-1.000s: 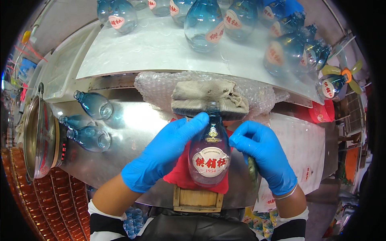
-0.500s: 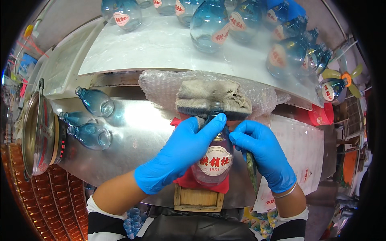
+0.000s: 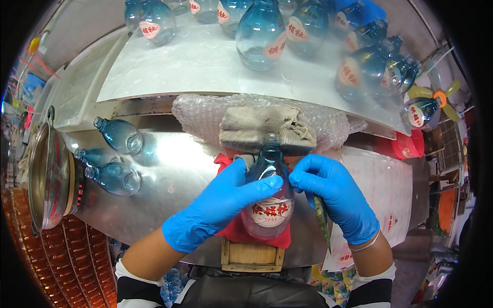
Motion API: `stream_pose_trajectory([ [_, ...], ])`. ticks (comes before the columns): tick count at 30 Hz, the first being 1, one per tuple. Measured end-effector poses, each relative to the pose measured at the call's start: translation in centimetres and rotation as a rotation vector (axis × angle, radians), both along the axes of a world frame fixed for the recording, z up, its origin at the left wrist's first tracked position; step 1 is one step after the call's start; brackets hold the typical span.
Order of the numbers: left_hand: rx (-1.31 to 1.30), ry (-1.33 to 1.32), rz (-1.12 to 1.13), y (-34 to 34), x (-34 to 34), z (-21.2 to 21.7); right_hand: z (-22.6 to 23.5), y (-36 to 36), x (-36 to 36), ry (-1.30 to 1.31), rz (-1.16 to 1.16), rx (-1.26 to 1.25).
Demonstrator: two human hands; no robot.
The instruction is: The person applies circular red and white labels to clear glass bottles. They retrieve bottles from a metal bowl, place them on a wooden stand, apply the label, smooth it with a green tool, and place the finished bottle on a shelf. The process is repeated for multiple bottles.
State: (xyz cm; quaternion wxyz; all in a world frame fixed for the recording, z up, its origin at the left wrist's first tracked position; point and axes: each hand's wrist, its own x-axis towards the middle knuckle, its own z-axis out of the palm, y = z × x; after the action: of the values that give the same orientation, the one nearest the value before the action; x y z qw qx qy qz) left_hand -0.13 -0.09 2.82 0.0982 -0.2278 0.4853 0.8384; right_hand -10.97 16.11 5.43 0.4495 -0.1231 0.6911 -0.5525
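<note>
A blue-tinted glass bottle point(image 3: 269, 169) with a pale label lies neck away from me, in front of my body. My blue-gloved left hand point(image 3: 218, 197) is closed around its left side, with the thumb across the body above the label. Beneath the bottle are a red cloth point(image 3: 280, 239) and a small wooden support point(image 3: 251, 254). Close by the bottle's right side, my blue-gloved right hand point(image 3: 334, 192) is closed on a thin, greenish, tapering strip-like tool point(image 3: 322, 220) that points down toward me. Whether its fingertips touch the glass, I cannot tell.
Three blue bottles point(image 3: 120, 136) lie to the left, beside a round metal pan point(image 3: 43, 174). A folded grey cloth point(image 3: 246, 126) rests on bubble wrap point(image 3: 192, 113) ahead. Several labelled bottles point(image 3: 261, 38) occupy the white board point(image 3: 159, 72). Label sheets point(image 3: 380, 190) lie right.
My left thumb has moved from the bottle's neck down onto its body, uncovering the neck. The label now looks slightly tilted. My right hand stays almost in place.
</note>
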Motion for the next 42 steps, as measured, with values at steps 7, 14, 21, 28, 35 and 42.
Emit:
stream_pose_trajectory([
  [7,-0.006,-0.052,0.039,0.3,-0.8,-0.6,0.1,0.2,0.0,-0.016,-0.005,0.035],
  [14,0.27,0.008,0.105,-0.1,-0.9,-0.2,-0.1,0.3,0.2,-0.016,-0.014,0.004],
  [21,0.038,-0.019,0.048,0.5,-1.2,-0.2,-0.4,0.7,0.2,-0.085,-0.117,-0.015],
  [28,0.159,-0.008,0.085,0.5,-1.0,0.1,-2.0,2.5,-0.5,-0.499,-0.547,-0.29],
  [35,0.064,-0.05,0.057,0.5,-1.0,-0.5,-0.8,2.8,1.4,0.129,-0.315,-0.332],
  [42,0.27,0.074,0.091,0.1,-0.9,-0.9,0.7,-0.1,2.7,0.66,-0.143,-0.242],
])
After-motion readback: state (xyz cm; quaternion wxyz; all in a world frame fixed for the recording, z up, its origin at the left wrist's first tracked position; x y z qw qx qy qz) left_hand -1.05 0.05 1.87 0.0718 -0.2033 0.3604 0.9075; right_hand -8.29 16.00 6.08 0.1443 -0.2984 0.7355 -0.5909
